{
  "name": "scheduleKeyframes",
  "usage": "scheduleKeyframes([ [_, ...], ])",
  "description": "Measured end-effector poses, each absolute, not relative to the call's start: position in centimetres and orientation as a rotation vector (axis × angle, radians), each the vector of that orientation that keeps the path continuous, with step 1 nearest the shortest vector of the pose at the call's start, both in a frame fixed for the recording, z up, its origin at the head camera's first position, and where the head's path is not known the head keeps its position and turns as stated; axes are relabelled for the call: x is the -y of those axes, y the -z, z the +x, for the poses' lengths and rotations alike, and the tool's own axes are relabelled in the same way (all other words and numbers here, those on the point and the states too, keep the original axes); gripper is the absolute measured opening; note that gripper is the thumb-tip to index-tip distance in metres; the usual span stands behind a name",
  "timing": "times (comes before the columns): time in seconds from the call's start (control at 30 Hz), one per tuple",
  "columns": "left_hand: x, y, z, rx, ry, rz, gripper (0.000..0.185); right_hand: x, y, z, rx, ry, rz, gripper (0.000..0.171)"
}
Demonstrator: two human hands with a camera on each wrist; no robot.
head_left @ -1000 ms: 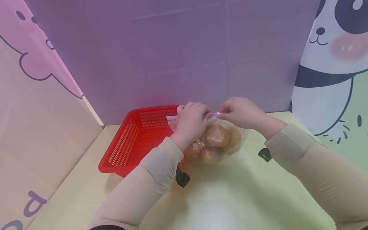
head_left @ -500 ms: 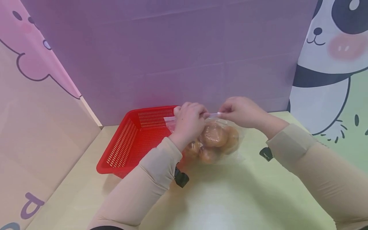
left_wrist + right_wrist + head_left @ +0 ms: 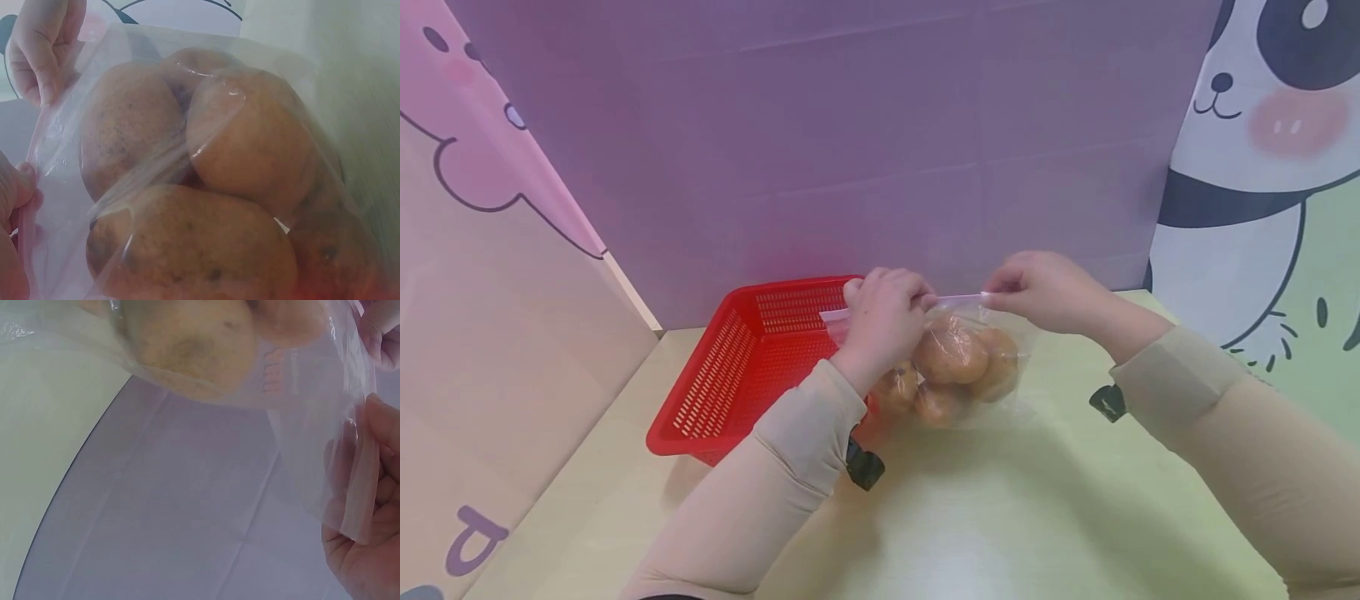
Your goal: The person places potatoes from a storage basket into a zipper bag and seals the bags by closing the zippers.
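1. Purple panel walls (image 3: 865, 150) close off the far side of the scene, with a pink cartoon panel (image 3: 490, 250) on the left and a panda panel (image 3: 1262, 167) on the right; only the head view takes all three in
2. Pale yellow-green table (image 3: 1000, 517) fills the lower part of that view, and the person's beige sleeves (image 3: 775, 492) reach in from the near edge
3. Red slatted basket (image 3: 737, 367) sits by the table's far left corner, against the purple wall; neither wrist view shows it
4. Clear zip bag (image 3: 970, 367) of brown potatoes (image 3: 951, 354) stands just right of the basket, near the far edge, its bottom on the table and its top strip held up
5. Left wrist view shows the potatoes (image 3: 206, 187) close up: speckled skins, pressed tight against the wrinkled film
6. Right wrist view looks up from below, showing the bag's underside (image 3: 300, 381) and the purple wall beyond
7. Left hand (image 3: 883, 321) has its fingers curled, pinching the strip's left part
8. Right hand (image 3: 1037, 292) pinches the strip's right end between thumb and fingers; the thumb (image 3: 381, 431) shows pressing the plastic
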State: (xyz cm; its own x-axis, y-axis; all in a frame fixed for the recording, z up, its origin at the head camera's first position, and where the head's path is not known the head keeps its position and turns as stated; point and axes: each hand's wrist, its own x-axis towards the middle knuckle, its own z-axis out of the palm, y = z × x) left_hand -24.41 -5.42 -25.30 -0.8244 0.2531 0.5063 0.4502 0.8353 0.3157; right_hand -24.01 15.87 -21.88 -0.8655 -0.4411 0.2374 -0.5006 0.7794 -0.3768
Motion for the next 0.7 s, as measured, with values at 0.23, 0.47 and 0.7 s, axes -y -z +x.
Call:
scheduleKeyframes([
  [0.23,5.6,25.3,-24.5,2.577,0.619,-0.527,0.007,-16.2,22.0,-23.9,2.844,-0.702,0.699,0.019],
  [0.47,4.4,25.0,-24.7,2.638,0.623,-0.573,0.013,-16.2,21.9,-23.9,2.849,-0.72,0.668,0.02],
  [0.7,2.9,24.8,-24.5,2.65,0.601,-0.626,0.015,-16.1,21.9,-23.9,2.854,-0.717,0.666,0.021],
])
